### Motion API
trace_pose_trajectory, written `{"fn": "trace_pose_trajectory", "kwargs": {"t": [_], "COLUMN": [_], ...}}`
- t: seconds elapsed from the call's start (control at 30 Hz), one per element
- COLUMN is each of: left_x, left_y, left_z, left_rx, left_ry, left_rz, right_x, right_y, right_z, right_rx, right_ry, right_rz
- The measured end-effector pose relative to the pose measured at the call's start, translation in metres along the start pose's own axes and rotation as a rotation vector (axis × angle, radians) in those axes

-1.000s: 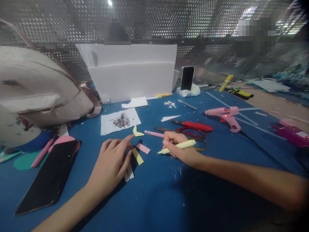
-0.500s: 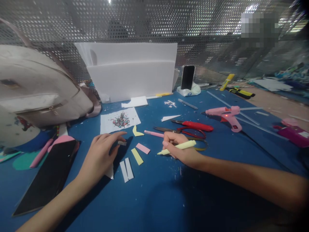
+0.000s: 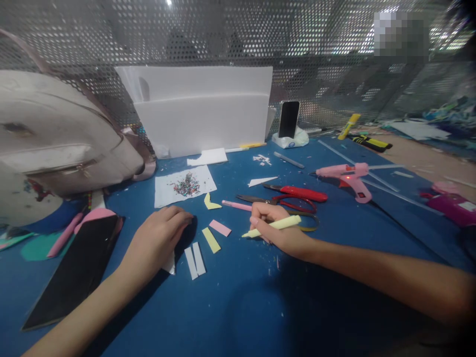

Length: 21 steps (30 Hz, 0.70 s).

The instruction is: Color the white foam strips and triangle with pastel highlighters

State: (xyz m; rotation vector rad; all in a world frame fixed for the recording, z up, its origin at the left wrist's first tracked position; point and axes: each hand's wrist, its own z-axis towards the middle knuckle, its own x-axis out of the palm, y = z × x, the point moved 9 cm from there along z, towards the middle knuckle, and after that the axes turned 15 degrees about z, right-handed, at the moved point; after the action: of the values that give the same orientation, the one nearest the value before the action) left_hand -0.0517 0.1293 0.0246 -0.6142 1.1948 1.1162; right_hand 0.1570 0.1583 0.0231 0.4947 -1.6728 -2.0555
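The left hand (image 3: pixel 158 238) drew back leftward off the two white strips (image 3: pixel 194 262), leaving them and the yellow strip (image 3: pixel 211 240) uncovered. Its fingers, spread flat a second earlier and then pinching a small grey scrap, had curled closed. The scrap was no longer visible.

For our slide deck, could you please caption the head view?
The right hand holds a yellow pen-like tool; the curled left hand rests on the blue table beside small paper strips.
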Motion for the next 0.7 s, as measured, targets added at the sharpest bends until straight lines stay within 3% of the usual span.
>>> {"fn": "trace_pose_trajectory", "kwargs": {"t": [0.4, 0.7], "left_x": [0.002, -0.026], "left_y": [-0.001, -0.008], "left_z": [-0.001, -0.002], "left_rx": [0.011, -0.117], "left_ry": [0.001, -0.096], "left_rz": [-0.017, -0.291], "right_x": [0.002, 0.004], "right_y": [0.002, 0.006], "right_z": [0.001, -0.002], "right_rx": [-0.023, -0.054], "right_ry": [0.006, 0.068], "right_rz": [-0.03, -0.106]}}
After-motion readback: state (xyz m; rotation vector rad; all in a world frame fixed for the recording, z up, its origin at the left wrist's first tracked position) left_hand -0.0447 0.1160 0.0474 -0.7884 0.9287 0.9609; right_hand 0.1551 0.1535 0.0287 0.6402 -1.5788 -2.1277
